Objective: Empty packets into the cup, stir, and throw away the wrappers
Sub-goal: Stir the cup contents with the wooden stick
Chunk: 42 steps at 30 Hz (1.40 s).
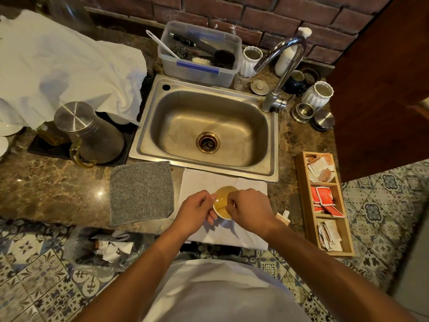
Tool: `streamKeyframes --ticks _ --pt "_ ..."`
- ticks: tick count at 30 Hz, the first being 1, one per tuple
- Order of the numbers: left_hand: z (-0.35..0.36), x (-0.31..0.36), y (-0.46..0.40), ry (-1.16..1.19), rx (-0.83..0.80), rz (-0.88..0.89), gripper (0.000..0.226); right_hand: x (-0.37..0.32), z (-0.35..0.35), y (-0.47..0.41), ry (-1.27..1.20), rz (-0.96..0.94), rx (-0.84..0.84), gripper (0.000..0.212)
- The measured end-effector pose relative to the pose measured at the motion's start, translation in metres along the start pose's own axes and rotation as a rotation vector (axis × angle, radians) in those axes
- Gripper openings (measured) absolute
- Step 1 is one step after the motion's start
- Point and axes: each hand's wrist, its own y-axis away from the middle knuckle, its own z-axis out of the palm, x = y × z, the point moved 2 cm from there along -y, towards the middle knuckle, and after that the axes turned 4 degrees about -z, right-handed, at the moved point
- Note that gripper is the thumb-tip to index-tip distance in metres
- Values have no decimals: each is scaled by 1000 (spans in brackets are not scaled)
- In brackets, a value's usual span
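A white cup (224, 201) of amber liquid stands on a white cloth (246, 182) at the counter's front edge. My left hand (197, 211) wraps the cup's left side. My right hand (250, 209) is over the cup's right rim with fingers pinched on a thin stirrer that dips into the liquid; the stirrer is mostly hidden. A torn wrapper (283, 217) lies on the counter just right of the cloth. A wooden tray (301, 194) at the right holds packets: red ones (325, 199) in the middle compartment, pale ones in the other two.
A steel sink (209, 133) lies behind the cup, its faucet (282, 73) at the back right. A grey towel (141, 192) is left of the cloth. A clear bag (109, 247) with crumpled wrappers hangs below the counter's edge. A steel pitcher (90, 133) stands at left.
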Motion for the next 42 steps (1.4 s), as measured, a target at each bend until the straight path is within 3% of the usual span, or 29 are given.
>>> streamKeyframes --ticks 5,9,14,18,24,30,34,42 --pt "1 2 1 39 -10 -14 33 4 -2 -3 39 39 108 28" --pt "0 2 2 22 -9 -10 34 10 -1 3 30 51 34 26" --pt "-1 2 1 -2 -7 8 35 10 4 7 -115 59 -34 18" --pt "-2 3 1 3 -13 -4 35 17 3 7 -278 130 6 16" --pt "-2 2 0 8 -22 -7 34 13 5 14 39 80 126 30" --pt "-2 1 -1 1 -29 -13 35 6 13 5 -8 55 5 31" --pt "-1 0 -1 8 -28 -20 35 12 5 3 -30 64 -89 20" --pt "0 1 -1 11 -27 -21 35 7 5 3 23 21 62 31"
